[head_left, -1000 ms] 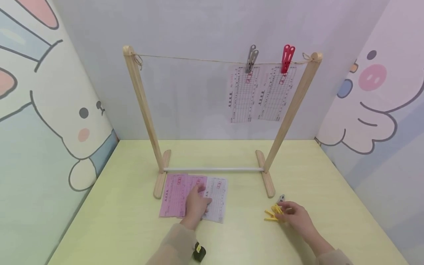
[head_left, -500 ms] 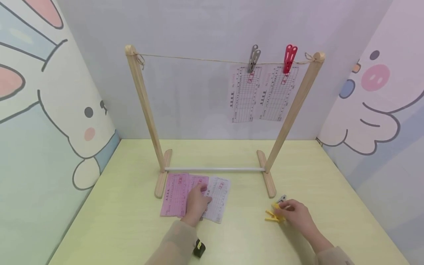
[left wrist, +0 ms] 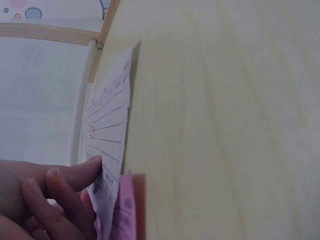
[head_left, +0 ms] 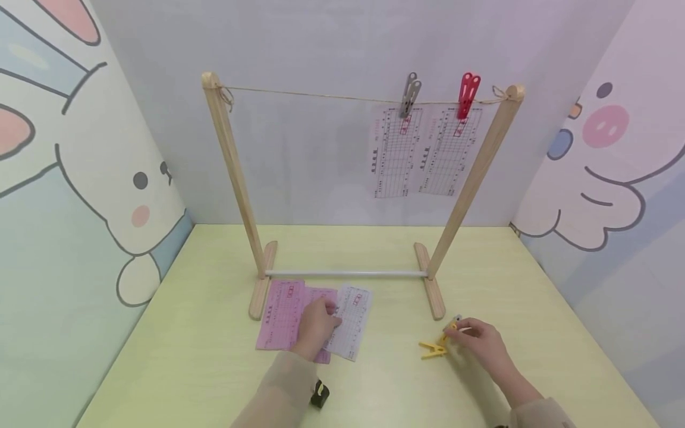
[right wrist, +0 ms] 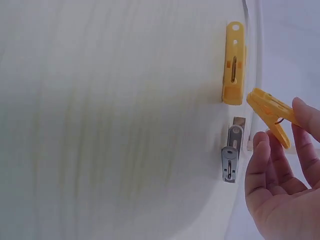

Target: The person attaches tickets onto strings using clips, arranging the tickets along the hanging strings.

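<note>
My left hand [head_left: 316,324] pinches the edge of a white printed paper slip [head_left: 354,321] between thumb and fingers. That slip lies at an angle over a pink slip [head_left: 323,356], partly hidden by the hand, and another pink slip [head_left: 280,315] lies to the left. In the right wrist view, my right hand [right wrist: 287,180] pinches a yellow clothespin [right wrist: 270,112] by its handle ends, above the table. Below it lie a second yellow clothespin [right wrist: 233,75] and a grey clothespin [right wrist: 232,155], both apart from the fingers.
Behind the slips stands a wooden frame [head_left: 235,172] with a string [head_left: 316,95] across its top. A grey clothespin [head_left: 410,98] and a red clothespin [head_left: 468,98] hold two printed slips on the string's right half. A white rod [head_left: 346,273] joins the feet.
My right hand has lifted one yellow clothespin off the group, and the other has shifted left on the table. The white slip has turned clockwise, and the middle pink slip has slid slightly nearer.
</note>
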Demonstrator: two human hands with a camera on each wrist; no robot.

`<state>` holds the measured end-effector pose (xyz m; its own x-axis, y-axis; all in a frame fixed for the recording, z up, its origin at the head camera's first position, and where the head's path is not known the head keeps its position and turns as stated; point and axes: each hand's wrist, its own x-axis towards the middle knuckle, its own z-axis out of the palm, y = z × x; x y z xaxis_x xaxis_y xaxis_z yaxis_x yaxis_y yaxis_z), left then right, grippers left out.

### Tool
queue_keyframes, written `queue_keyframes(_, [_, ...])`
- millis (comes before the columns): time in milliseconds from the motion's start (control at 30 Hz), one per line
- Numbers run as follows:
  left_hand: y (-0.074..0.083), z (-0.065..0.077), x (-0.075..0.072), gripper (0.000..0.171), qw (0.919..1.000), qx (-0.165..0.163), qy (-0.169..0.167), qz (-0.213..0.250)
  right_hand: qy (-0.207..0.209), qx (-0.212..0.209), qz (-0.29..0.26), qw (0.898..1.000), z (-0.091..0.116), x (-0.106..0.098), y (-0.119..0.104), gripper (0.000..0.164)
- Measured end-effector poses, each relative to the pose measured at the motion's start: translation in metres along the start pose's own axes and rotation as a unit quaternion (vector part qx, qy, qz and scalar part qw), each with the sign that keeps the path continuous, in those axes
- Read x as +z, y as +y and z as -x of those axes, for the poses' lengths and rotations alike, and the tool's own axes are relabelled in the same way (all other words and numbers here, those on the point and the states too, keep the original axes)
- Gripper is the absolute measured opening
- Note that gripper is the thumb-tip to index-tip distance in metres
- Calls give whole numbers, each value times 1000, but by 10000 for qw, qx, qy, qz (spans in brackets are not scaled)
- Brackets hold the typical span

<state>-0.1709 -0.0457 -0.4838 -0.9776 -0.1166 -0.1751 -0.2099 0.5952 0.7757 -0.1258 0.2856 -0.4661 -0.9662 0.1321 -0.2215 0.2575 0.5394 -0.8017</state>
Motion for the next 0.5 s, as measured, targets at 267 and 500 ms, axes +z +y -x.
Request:
queue_keyframes(267, [1, -1, -1, 31, 9997, -16, -124, -228, -38, -231, -60, 9997, 2, 3, -7, 32])
queue_keyframes(500, [2, -1, -2, 29, 9992, -62, -169, -360, 33, -302, -157, 9994, -2, 5, -17, 31])
